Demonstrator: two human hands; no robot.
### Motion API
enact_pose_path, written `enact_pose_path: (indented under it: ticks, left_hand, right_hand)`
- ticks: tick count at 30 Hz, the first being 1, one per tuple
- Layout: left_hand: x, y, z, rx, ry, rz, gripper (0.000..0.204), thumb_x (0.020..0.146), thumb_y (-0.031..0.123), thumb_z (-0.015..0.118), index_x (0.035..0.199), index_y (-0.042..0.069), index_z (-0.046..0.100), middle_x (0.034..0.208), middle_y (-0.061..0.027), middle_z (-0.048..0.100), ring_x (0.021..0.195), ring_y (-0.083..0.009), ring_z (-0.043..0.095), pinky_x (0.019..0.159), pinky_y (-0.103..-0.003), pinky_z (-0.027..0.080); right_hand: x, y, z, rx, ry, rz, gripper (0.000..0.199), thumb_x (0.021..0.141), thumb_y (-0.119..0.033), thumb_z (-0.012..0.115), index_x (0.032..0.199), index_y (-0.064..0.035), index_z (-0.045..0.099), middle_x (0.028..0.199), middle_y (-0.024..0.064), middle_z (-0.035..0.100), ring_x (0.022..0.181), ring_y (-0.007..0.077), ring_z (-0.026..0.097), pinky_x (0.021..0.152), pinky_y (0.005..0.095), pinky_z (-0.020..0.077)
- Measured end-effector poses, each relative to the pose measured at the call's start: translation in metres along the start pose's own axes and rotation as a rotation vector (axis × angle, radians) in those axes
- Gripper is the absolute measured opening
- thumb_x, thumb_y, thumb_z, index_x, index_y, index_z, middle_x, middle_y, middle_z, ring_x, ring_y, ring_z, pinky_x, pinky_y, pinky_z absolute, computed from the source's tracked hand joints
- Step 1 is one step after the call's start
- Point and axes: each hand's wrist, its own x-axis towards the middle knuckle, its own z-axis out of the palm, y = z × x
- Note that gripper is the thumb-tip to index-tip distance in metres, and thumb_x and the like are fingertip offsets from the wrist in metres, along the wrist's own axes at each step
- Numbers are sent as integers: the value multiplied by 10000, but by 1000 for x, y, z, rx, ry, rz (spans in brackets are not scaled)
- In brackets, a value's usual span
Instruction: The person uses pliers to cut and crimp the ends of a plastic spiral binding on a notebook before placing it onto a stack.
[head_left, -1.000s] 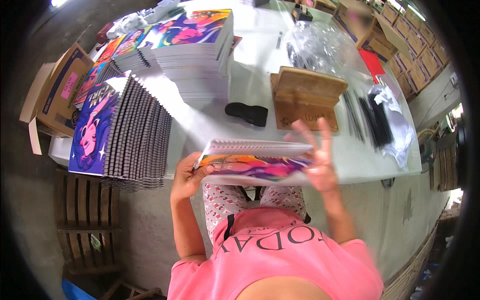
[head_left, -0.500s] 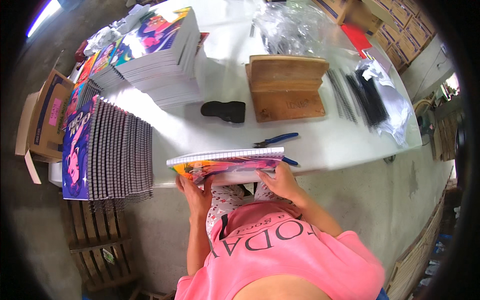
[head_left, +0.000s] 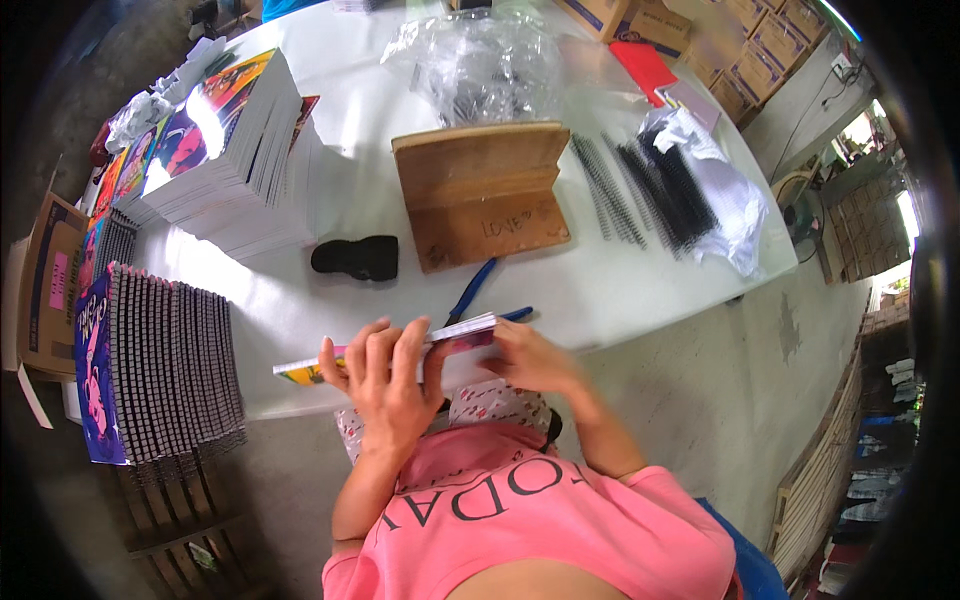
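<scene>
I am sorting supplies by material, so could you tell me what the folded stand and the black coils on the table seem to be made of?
The folded stand looks like bare, matte wood or fibreboard: brown, unpainted, thick-edged. The black coils seem plastic or coated wire; which one cannot be told.

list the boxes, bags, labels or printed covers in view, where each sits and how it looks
Open cardboard box: far left, beside the table, brown with a pink label.
Stacked cartons: top right, brown.
Clear plastic bag: top centre of the white table, crumpled.
White bag: right, beside black binding coils.
Notebook: in the left hand and right hand, colourful cover.
</scene>
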Motion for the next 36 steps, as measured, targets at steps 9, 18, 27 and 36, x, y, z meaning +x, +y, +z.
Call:
enact_pose_path:
  ticks: [9,18,27,36]
  left_hand:
    - [5,-25,-6,-64,73,116,166,724,206,713,864,198,623,751,17,468,854,-175,515,1080,-475,132]
    - [-11,-32,-4,14,57,48,527,695,361,754,1150,150,594,984,-68,535,1169,-316,458,1085,-557,74]
    - [-16,-8,39,7,329,-102,721,562,554,792,1078,164,473,1289,-94,400,1362,-382,130,1059,-612,-50]
    - [-15,-15,35,2,391,-49,597,578,517,778,1018,197,532,1059,-58,461,1237,-324,314,1027,-659,30]
  right_hand:
    - [93,135,-187,-919,579,330,535,783,-112,607,1292,-51,453,1088,218,590,1038,385,558,880,429,460]
    - [98,93,-236,-1038,315,414,540,753,87,508,1280,-28,471,966,266,613,899,419,599,789,482,476]
    - [74,-25,-195,-826,552,44,571,813,-2,449,1363,-150,419,1143,215,502,1051,360,510,961,385,379]
    - [27,-88,-54,-48,63,-42,159,782,-66,679,940,-58,698,876,69,641,801,172,605,676,266,469]
